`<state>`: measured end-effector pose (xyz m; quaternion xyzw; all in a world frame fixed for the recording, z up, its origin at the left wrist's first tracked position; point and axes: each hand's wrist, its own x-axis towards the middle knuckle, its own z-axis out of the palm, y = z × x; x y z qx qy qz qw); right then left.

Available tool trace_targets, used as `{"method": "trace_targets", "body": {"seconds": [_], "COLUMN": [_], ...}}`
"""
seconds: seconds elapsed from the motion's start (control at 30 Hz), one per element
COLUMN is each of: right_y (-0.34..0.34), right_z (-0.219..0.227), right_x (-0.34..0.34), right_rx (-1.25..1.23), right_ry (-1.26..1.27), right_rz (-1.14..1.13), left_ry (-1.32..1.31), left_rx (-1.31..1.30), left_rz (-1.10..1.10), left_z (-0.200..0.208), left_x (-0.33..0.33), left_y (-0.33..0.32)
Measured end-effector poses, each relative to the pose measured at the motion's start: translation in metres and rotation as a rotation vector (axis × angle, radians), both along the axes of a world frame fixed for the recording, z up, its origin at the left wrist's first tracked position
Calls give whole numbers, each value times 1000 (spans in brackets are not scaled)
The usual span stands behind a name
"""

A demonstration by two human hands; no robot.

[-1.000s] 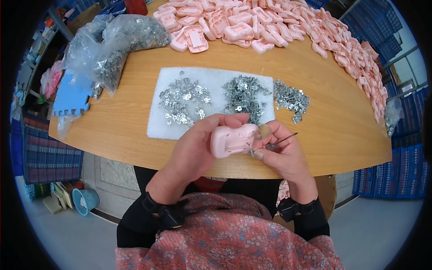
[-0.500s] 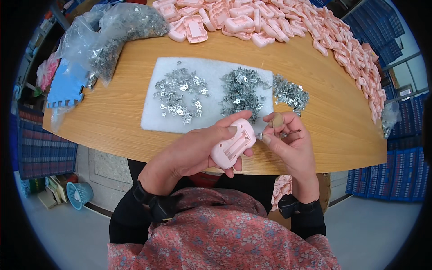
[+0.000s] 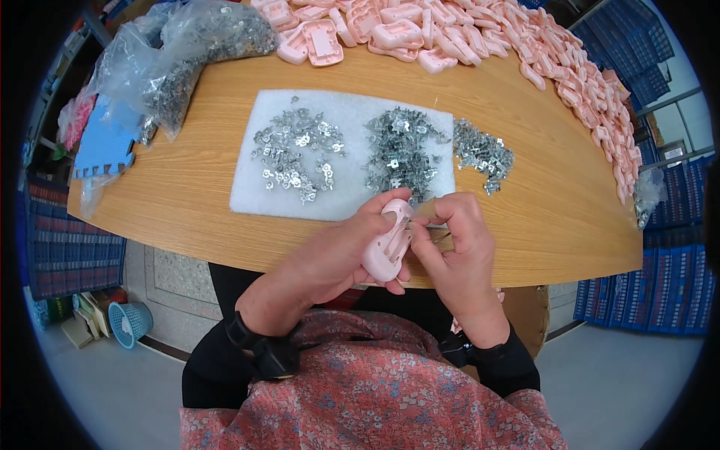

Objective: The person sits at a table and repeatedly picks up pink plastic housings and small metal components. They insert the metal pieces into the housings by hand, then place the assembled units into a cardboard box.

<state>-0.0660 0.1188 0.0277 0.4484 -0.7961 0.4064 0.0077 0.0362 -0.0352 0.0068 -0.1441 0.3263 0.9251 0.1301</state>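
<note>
My left hand (image 3: 337,249) is closed round a pale pink plastic housing (image 3: 384,262), thumb on top, its hollow side tilted up to the right. Against the right side of its recess, the pinched thumb and forefinger of my right hand (image 3: 463,251) hold a small metal piece, now mostly hidden by the fingers. A tan cover sits on a fingertip of that hand, and a thin rod (image 3: 443,236) sticks out between its fingers. Just beyond lies a white foam pad (image 3: 345,196) bearing loose flat metal pieces (image 3: 300,142) and a denser heap of metal pieces (image 3: 401,154).
Another metal heap (image 3: 484,154) lies right of the pad on the wooden table (image 3: 555,202). Pink housings (image 3: 555,75) pile along the far and right edges. Clear bags of metal parts (image 3: 176,79) and a blue foam mat (image 3: 105,146) are at left. A blue basket (image 3: 130,324) stands on the floor.
My right hand has moved left, bringing its pinched fingertips to the housing's recess. The housing has turned more upright and shifted slightly right in my left hand.
</note>
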Motion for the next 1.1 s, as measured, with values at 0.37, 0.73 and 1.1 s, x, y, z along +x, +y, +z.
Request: {"method": "trace_targets", "body": {"seconds": [0.37, 0.73, 1.1], "right_y": [8, 4, -2], "right_z": [1, 4, 2], "right_x": [-7, -2, 3], "right_rx": [-8, 26, 70], "right_ry": [-308, -125, 132], "right_rz": [-15, 46, 77], "left_ry": [-3, 13, 17], "left_rx": [-31, -90, -223], "left_rz": [-12, -11, -31], "left_z": [2, 2, 3], "left_x": [-1, 1, 0], "left_y": [1, 3, 10]}}
